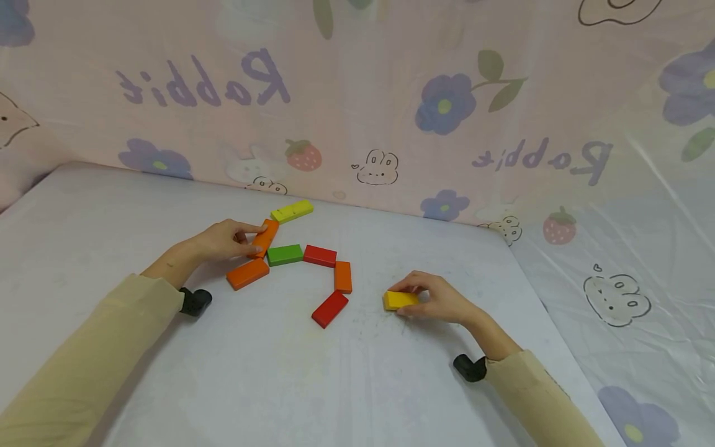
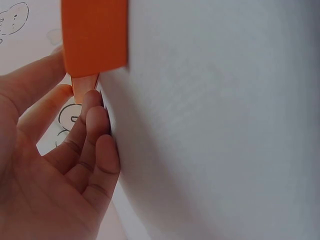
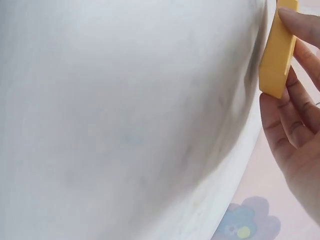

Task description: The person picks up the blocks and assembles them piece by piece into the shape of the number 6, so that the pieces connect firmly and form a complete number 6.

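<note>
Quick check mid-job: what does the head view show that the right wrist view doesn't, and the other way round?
Only the head view: the left hand holding an orange block, two other orange blocks, a green block, two red blocks and a lime-yellow block.
Only the right wrist view: the palm side of the right hand, close up.
Both: that hand gripping the yellow block, the white tabletop and the flowered cloth.

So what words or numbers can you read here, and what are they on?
"Rabbit", mirrored, on the pink printed backdrop, upper left.
"Rabbit", mirrored too, same backdrop, farther right.
Tiny marks on the far lemon-yellow block: too small to read.
</note>
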Motion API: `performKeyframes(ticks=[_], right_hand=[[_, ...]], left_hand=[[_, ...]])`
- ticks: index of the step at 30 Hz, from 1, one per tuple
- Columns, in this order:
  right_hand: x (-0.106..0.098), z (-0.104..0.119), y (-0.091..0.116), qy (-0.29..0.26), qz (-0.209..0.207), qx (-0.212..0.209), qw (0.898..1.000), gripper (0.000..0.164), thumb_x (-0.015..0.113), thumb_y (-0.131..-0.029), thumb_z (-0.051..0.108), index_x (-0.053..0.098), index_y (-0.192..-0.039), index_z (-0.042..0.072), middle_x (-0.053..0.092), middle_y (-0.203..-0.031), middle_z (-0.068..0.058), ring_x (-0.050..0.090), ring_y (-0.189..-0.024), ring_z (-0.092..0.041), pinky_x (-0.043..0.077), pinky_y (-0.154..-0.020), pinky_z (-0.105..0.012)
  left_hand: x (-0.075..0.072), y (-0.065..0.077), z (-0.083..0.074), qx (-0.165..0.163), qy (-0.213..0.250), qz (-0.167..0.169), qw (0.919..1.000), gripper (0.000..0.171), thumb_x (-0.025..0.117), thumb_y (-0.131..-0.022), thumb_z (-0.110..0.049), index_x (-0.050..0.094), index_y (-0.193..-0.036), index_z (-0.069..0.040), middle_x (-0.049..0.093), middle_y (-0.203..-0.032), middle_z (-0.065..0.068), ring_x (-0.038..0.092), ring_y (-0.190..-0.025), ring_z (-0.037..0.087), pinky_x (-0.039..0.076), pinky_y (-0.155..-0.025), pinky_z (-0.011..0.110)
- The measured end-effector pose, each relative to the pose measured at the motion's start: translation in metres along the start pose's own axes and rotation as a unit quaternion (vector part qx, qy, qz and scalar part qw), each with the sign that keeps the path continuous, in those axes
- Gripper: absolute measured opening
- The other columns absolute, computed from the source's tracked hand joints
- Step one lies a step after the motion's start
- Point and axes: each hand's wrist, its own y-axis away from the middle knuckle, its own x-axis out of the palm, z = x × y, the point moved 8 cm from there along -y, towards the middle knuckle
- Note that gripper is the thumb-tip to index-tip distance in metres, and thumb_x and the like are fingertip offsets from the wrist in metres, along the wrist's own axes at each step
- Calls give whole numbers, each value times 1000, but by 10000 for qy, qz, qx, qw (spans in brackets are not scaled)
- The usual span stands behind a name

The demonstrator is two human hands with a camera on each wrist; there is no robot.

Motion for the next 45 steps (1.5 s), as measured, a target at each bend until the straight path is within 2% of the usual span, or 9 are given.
performKeyframes(ticks=[6, 26, 45], right_hand=[[5, 5, -6, -7, 109, 3, 9999, 35, 78, -80, 19, 69, -114, 15, 65, -106, 4, 55, -93, -11, 47, -86, -28], [17, 30, -26, -41, 221, -143, 9996, 36, 78, -80, 23, 68, -114, 16, 64, -100, 5, 54, -90, -11, 48, -84, -28], [33, 59, -47, -252, 411, -573, 9972, 38, 79, -80, 23, 67, -115, 12, 65, -100, 3, 56, -87, -10, 50, -80, -26]], left_hand=[[0, 1, 0, 11, 8, 3, 10000, 62, 62, -93, -31, 39, -144, -5, 53, -99, 18, 46, -89, 28, 37, -69, 30], [0, -1, 2, -20, -21, -24, 10000, 62, 63, -93, -30, 40, -144, -4, 52, -97, 17, 46, -86, 27, 38, -68, 29], [-1, -2, 2, -45, -23, -48, 10000, 61, 62, -93, -29, 40, -144, -5, 52, -97, 17, 46, -87, 27, 37, -68, 29]])
